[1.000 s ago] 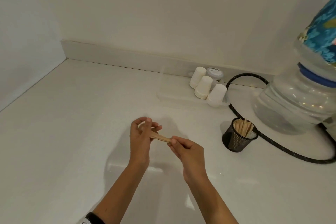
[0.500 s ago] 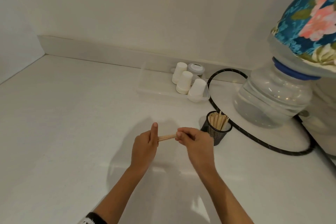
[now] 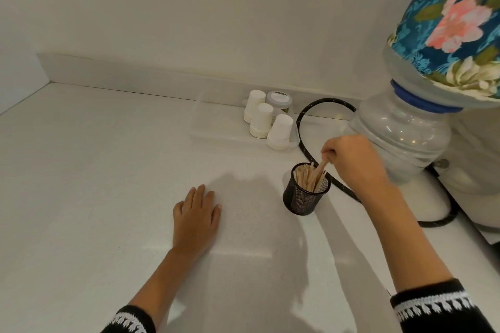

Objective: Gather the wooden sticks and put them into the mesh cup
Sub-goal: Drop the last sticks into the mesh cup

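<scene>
From the head view, the right hand (image 3: 351, 162) pinches sticks (image 3: 315, 174) half-lowered into the already crowded mesh cup (image 3: 305, 193) while the left hand (image 3: 198, 213) lies flat, its grip released, on the table (image 3: 94, 184); jamming could tip the unsteadied cup.

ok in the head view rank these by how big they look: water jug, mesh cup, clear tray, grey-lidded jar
1. water jug, largest by far, partly out of frame
2. clear tray
3. mesh cup
4. grey-lidded jar, partly hidden behind paper cups

The cup sits nearer the camera than the jar, so that gap may be exaggerated.
</scene>
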